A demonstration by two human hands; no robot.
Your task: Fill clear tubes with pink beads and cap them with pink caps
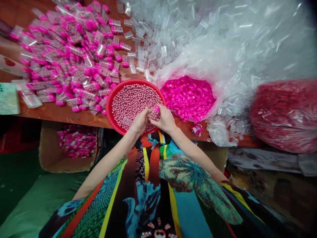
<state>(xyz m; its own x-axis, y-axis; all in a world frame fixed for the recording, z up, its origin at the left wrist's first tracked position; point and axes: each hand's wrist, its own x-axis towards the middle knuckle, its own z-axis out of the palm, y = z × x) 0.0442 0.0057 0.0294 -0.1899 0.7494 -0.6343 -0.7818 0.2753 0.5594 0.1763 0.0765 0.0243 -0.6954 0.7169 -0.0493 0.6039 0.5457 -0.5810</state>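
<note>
Head view: the right hand (166, 119) pinches a vial (155, 114) over the right side of the bowl (109, 107) of beads (136, 99), likely to catch spills. The left hand (140, 122) curls at the vial's left end, grip unclear; caps (188, 99) lie just right, apparently for easy reach.

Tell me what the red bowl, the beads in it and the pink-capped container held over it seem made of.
Red bowl: probably smooth plastic, its rim evenly coloured with a soft sheen. Beads: round, opaque, fairly matte; plastic or candy, I can't tell. Container: likely clear, glossy plastic, since pinkish contents show through.
</note>
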